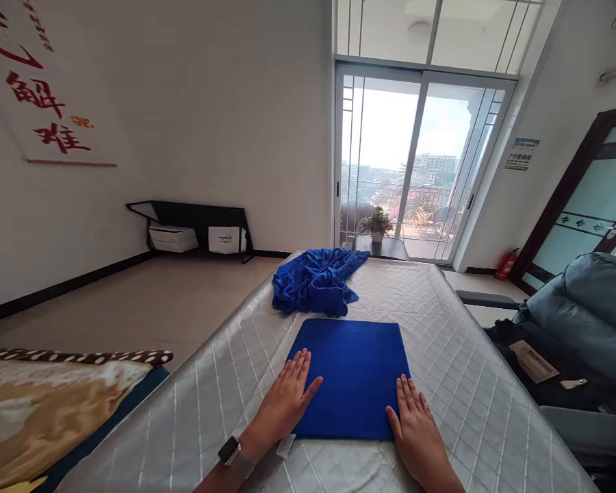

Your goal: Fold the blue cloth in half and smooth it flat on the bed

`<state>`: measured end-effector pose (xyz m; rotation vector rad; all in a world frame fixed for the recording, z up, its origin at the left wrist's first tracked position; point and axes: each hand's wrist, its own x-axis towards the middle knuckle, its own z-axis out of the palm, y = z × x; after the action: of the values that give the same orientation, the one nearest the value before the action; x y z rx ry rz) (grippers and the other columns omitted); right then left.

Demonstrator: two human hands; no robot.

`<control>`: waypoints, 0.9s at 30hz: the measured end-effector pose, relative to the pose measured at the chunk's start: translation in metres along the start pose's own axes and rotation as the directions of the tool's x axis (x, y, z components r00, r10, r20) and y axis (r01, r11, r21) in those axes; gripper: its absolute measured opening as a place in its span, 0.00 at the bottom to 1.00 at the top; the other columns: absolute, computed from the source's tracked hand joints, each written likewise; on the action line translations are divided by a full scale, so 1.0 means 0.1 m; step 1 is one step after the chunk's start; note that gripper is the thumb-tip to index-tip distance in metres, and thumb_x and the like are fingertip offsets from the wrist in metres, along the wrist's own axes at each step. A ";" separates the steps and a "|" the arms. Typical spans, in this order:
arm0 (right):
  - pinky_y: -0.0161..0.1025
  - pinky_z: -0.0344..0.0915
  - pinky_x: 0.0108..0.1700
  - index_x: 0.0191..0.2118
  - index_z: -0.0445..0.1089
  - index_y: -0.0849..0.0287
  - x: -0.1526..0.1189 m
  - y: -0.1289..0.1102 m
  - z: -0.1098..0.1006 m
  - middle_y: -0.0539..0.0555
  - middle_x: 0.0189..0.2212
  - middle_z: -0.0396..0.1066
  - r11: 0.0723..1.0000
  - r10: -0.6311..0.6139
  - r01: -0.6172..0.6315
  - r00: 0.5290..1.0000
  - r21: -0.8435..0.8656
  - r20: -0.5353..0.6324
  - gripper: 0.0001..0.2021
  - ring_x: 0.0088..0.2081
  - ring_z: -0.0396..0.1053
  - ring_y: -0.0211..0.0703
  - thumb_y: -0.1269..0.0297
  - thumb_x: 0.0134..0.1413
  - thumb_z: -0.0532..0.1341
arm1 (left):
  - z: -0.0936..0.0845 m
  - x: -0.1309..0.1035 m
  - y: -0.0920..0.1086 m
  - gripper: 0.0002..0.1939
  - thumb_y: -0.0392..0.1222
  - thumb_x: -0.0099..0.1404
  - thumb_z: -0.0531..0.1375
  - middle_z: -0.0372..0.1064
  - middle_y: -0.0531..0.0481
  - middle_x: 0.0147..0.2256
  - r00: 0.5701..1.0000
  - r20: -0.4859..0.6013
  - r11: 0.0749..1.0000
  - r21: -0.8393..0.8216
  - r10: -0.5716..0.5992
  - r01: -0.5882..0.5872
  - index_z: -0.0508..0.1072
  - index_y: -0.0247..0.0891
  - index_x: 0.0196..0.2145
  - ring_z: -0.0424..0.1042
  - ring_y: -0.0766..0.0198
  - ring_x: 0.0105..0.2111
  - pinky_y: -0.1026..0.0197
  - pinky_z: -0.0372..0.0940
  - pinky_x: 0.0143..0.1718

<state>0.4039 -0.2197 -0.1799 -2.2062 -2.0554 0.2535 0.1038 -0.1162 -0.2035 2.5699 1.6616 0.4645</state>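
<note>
A blue cloth [352, 380], folded into a flat rectangle, lies on a table with a silver quilted cover [226, 383]. My left hand [290, 397] rests flat over its left edge, fingers stretched out and thumb apart. On the right edge lies my right hand [415, 424], also flat with its fingers extended. A small white tag [286, 446] sticks out at the cloth's near left corner, close to my left wrist. Just beyond the folded cloth is a crumpled blue cloth [315, 281] in a loose heap.
A potted plant [377, 224] stands on a dark stand past the table's far end. To the right is a grey armchair [590, 322] with a piece of cardboard [534, 361]. A patterned blanket [56, 404] lies at the left. A black rack [200, 219] holds white boxes.
</note>
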 end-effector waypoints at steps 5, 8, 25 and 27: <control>0.47 0.35 0.71 0.71 0.43 0.64 -0.02 0.03 0.01 0.53 0.71 0.35 1.000 -0.001 0.001 1.000 -0.001 0.007 0.35 0.72 0.32 0.45 0.47 0.67 0.37 | -0.03 0.01 0.74 0.35 0.60 0.74 0.43 0.41 0.45 0.70 0.943 0.024 0.940 -0.082 0.333 -0.330 0.41 0.41 0.71 0.45 0.54 0.69 0.49 0.49 0.68; 0.48 0.35 0.71 0.71 0.43 0.65 -0.01 0.04 0.03 0.53 0.71 0.34 1.000 -0.011 0.011 1.000 -0.024 0.023 0.34 0.72 0.32 0.46 0.49 0.67 0.38 | 0.02 0.07 1.26 0.36 0.60 0.75 0.43 0.37 0.46 0.70 0.872 0.061 0.867 -0.161 0.486 -0.472 0.38 0.40 0.71 0.42 0.55 0.69 0.50 0.45 0.69; 0.51 0.37 0.71 0.70 0.45 0.66 0.01 0.04 0.09 0.54 0.71 0.36 0.999 -0.033 0.032 0.999 -0.023 -0.039 0.34 0.71 0.34 0.47 0.50 0.67 0.39 | 0.06 -0.54 0.31 0.35 0.59 0.75 0.41 0.37 0.46 0.70 0.983 0.073 0.984 0.042 0.169 -0.172 0.32 0.42 0.70 0.45 0.54 0.69 0.48 0.49 0.67; 0.50 0.37 0.71 0.71 0.44 0.66 0.02 0.04 0.10 0.54 0.71 0.35 0.998 -0.023 0.021 0.999 -0.054 -0.027 0.34 0.71 0.34 0.46 0.50 0.67 0.38 | 0.10 -0.68 0.10 0.36 0.60 0.75 0.43 0.39 0.45 0.70 0.992 0.029 0.989 0.081 0.125 -0.127 0.31 0.41 0.70 0.47 0.53 0.68 0.47 0.52 0.65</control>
<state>0.4061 -0.2179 -0.1902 -2.2029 -2.0949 0.1668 0.0894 -0.1805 -0.2268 2.7404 1.5484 0.3775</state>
